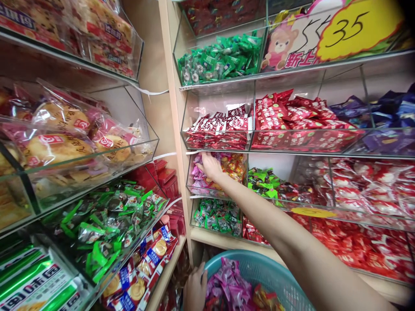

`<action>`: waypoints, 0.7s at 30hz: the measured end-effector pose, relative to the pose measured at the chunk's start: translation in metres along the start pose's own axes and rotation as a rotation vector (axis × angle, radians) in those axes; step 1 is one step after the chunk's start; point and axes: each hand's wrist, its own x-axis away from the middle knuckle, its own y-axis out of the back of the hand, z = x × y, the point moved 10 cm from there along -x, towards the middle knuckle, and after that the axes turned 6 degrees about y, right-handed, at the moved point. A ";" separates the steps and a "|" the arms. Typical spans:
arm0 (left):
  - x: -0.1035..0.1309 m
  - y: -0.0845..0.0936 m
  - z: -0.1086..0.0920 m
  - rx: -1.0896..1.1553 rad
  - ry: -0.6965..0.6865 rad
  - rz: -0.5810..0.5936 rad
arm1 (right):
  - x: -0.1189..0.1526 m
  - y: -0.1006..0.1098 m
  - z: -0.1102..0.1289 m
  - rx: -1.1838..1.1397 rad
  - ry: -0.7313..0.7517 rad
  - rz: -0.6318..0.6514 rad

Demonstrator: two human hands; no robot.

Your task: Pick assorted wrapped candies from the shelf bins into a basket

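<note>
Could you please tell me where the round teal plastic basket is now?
The basket is at the bottom of the head view, just right of centre, with the left hand at its left rim.

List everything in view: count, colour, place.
Basket: one, teal, bottom centre
Purple packets: many, pink-purple, in basket and bin above
Orange packets: several, orange-gold, beside the purple ones
Green packets: many, green, centre and left bins
Red packets: many, red, centre and right bins
Blue packets: many, blue-purple, far right
Red-and-white packets: many, right
Bagged pastries: several, golden, left
Biscuit packs: several, blue-red, lower left
Stacked packs: several, red, corner
Signs: two, yellow and pink, top right
Left hand: one, basket rim
Right hand: one, purple packets' bin
</note>
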 end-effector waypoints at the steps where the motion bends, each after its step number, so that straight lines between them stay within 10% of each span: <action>1: 0.000 0.000 0.000 0.006 -0.001 0.002 | 0.002 0.000 0.002 0.009 0.019 -0.005; 21: 0.003 0.006 -0.008 -0.027 -0.004 0.004 | 0.040 0.029 0.036 -0.011 0.333 -0.064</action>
